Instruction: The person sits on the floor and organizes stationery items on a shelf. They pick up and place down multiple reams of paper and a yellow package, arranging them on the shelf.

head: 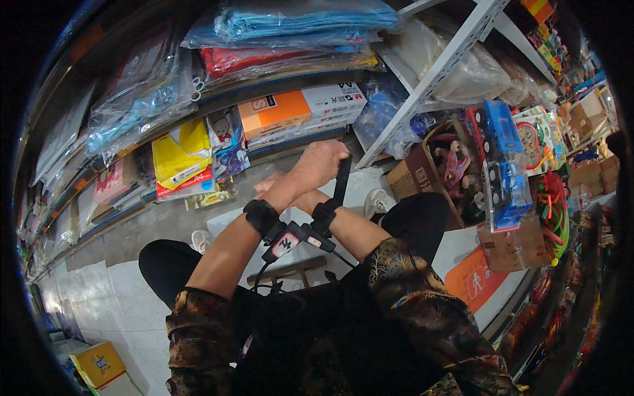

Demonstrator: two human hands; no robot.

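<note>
My forearms cross at the hands in front of my lap. My left hand (322, 161) is closed on the free end of a black strap (342, 180), which runs up from the band on my right wrist (324, 216). Partly hidden behind my left hand lies my right hand (270, 184); only some of its fingers show, so its grip cannot be told. Another black band (261, 218) circles my left wrist. Between the wrists sit small black devices (285, 243) with labels bearing writing, and cables hang from them.
Shelves ahead hold bagged light-blue goods (307, 22), boxed paper (302, 109) and a yellow packet (181, 153). A perforated metal post (436, 81) rises at right. Beyond it are a cardboard box of toys (421, 173) and blue packaged toys (510, 183). A stool (292, 277) stands below.
</note>
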